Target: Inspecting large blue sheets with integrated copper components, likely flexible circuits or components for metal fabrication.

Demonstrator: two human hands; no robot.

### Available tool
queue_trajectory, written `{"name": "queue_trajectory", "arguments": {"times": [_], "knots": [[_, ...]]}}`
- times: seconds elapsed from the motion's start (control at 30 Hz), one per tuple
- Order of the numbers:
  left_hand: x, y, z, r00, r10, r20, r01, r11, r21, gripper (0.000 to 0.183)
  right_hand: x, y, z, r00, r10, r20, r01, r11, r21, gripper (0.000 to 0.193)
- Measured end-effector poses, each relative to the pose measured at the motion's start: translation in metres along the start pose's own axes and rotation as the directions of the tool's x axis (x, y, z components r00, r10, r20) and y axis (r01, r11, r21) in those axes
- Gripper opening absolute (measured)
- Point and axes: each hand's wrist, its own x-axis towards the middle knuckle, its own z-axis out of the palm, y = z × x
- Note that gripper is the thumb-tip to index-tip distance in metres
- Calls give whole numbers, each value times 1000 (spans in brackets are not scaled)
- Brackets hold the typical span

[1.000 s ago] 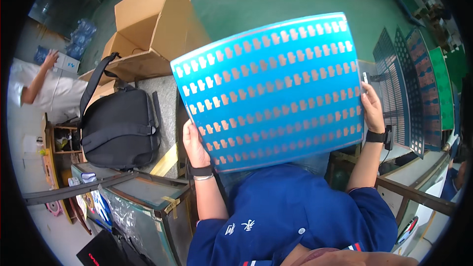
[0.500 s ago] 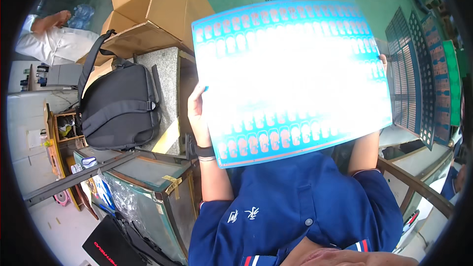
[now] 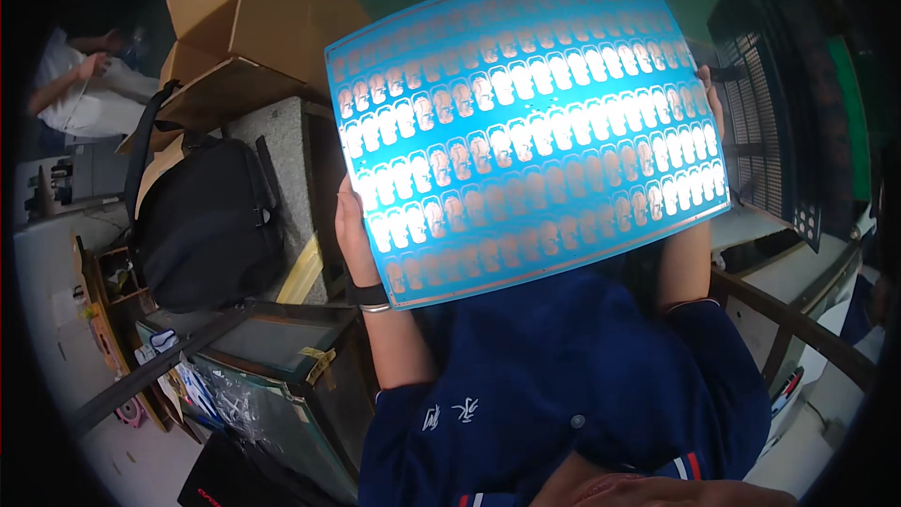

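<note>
A blue panel (image 3: 554,113) printed with rows of small copper-coloured shapes is held up, slightly tilted, in front of the navy shirt (image 3: 563,357), and bright glare is thrown back from its middle rows. Its left edge is gripped by the left hand (image 3: 354,235), above a dark wristband (image 3: 368,296); its right edge is gripped by the right hand (image 3: 711,103), which is mostly hidden behind the panel, so its finger positions cannot be told in full. To the left, a black backpack (image 3: 206,225) is set beside a speckled grey slab (image 3: 298,169), with an open cardboard box (image 3: 286,9) beyond. At the right, a dark perforated panel (image 3: 751,113) is stood upright. At the far left, a person in white (image 3: 80,99) is partly seen.
</note>
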Motion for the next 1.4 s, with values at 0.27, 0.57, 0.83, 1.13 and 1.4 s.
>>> {"name": "queue_trajectory", "arguments": {"times": [0.27, 0.57, 0.83, 1.13, 1.4], "knots": [[5, -5, -14, 1000, 19, 18, -21, 989, 145, 49, 8, 1, 20, 976, 158, -153, -158, 987, 11, 34], [8, -9, -21, 999, 30, -10, -27, 971, 238, 43, -2, 9, 29, 943, -213, -256, 54, 857, -513, 33], [11, -5, -34, 1000, 27, -8, -23, 952, 304, 43, 0, 10, 26, 961, -99, -260, 15, 952, -305, 40], [11, 9, -37, 982, 185, -43, -157, 918, 364, 35, 4, -34, -11, 990, 66, -127, -137, 699, -702, 39], [26, 8, -17, 802, 488, 344, -597, 634, 492, 12, 20, -31, -88, 978, -162, 132, 202, 894, -400, 30]]}}
